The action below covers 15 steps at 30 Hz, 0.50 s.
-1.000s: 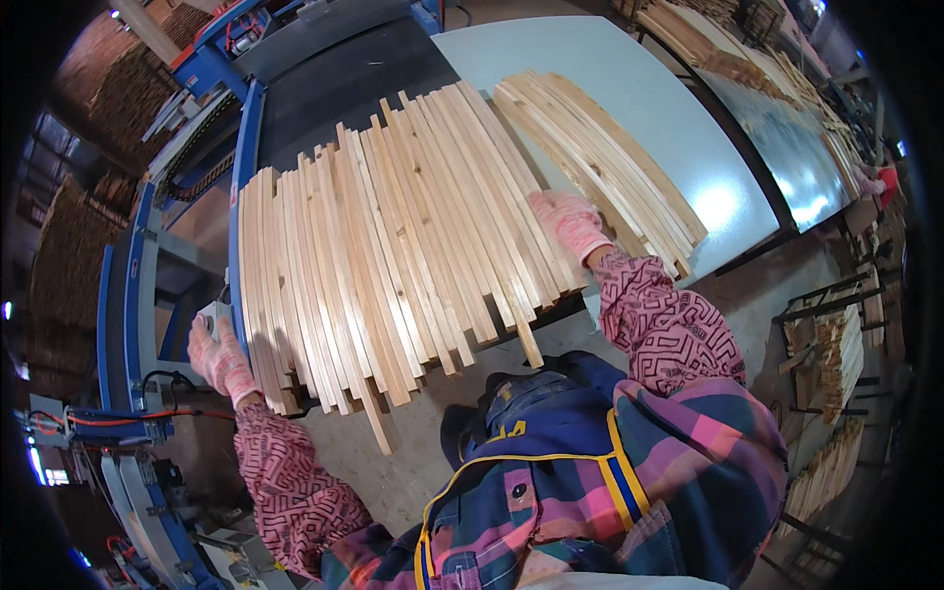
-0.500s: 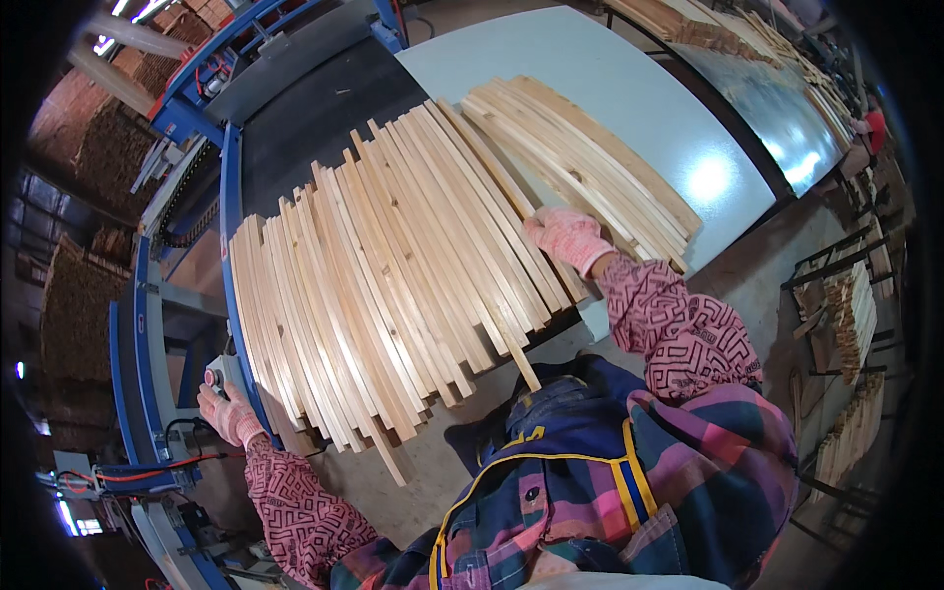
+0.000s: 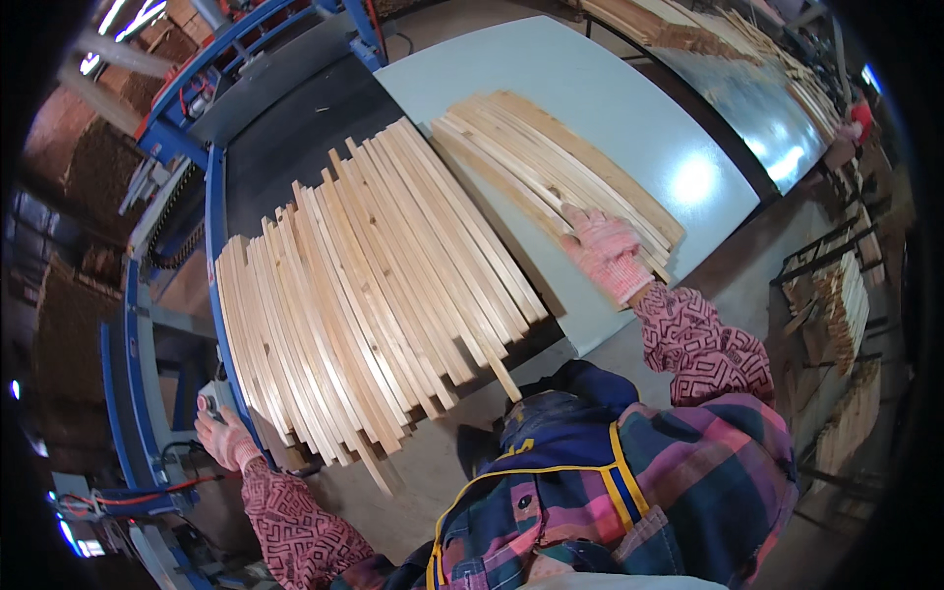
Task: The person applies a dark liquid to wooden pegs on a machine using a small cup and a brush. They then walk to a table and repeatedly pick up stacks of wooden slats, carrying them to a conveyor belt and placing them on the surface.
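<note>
My right hand (image 3: 604,254), in a pink-and-white knit glove, is closed over a wooden strip (image 3: 526,189) along the left edge of the smaller group of strips (image 3: 560,152) on the pale table. Its fingers reach across onto the neighbouring strips, and the thumb lies on the left side. At the far left of the work area, my gloved left hand (image 3: 226,440) rests against a small grey control box (image 3: 215,395) with a red button. Its fingers are stretched out and hold nothing. A wide row of wooden strips (image 3: 364,285) with uneven ends lies between my hands.
The row lies on a black conveyor belt (image 3: 295,123) inside a blue machine frame (image 3: 215,197). To the right is the smooth pale table (image 3: 688,216). Stacked wood (image 3: 841,295) stands on racks at the right. Near the far right table, a person in red (image 3: 861,120) is visible.
My right hand has moved right, and the strip from the large row's right edge now lies against the smaller group. My left hand stays at the control box. The view has shifted slightly.
</note>
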Available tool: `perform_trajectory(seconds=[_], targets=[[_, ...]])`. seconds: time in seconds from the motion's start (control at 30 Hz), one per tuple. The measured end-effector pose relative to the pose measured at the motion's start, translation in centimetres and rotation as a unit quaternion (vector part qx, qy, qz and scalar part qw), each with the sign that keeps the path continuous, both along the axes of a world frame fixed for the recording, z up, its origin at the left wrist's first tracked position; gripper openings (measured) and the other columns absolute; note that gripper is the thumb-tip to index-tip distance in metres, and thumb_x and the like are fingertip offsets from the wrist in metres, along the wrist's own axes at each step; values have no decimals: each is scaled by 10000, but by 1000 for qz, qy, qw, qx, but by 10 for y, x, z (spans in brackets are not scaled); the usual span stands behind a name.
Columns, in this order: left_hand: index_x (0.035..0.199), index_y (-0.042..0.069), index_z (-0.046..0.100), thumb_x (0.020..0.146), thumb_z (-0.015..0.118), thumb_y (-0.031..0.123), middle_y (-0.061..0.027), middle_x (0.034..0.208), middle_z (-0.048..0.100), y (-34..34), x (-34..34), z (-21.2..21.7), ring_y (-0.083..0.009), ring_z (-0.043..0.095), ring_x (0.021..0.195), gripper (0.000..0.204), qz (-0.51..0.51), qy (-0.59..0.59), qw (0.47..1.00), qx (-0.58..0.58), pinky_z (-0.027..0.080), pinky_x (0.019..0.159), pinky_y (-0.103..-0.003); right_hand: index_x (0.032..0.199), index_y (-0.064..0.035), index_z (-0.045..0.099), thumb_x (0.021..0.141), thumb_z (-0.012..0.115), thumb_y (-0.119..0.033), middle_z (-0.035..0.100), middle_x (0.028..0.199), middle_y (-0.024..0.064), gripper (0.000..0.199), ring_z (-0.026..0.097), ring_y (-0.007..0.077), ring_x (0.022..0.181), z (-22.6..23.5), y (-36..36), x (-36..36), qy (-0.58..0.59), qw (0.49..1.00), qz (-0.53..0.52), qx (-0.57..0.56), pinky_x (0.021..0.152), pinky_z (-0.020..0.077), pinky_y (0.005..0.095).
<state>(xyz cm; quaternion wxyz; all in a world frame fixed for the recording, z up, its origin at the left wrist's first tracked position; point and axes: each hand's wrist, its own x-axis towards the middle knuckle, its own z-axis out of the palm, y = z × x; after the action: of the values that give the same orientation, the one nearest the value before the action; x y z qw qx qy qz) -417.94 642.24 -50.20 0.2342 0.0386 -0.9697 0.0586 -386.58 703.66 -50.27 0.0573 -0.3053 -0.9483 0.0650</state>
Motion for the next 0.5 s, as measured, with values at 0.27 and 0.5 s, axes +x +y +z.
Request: perform_trajectory(seconds=[0.27, 0.5], targets=[[1546, 90, 402, 897, 723, 301, -169, 1549, 415, 105, 108, -93, -333, 353, 1447, 754, -226, 41, 926, 301, 269, 1210, -432, 1414, -122, 540, 930, 565, -514, 569, 1379, 153, 624, 525, 355, 1280, -54, 57, 49, 86, 993, -55, 57, 1076, 433, 453], [1600, 107, 291, 921, 715, 189, -230, 1589, 349, 300, 388, -198, -353, 394, 1442, 805, -356, -370, 578, 634, 329, 1178, -419, 1512, -71, 394, 945, 569, -505, 490, 1461, 224, 736, 449, 352, 1389, -203, 23, 178, -10, 998, -44, -33, 1155, 382, 452]])
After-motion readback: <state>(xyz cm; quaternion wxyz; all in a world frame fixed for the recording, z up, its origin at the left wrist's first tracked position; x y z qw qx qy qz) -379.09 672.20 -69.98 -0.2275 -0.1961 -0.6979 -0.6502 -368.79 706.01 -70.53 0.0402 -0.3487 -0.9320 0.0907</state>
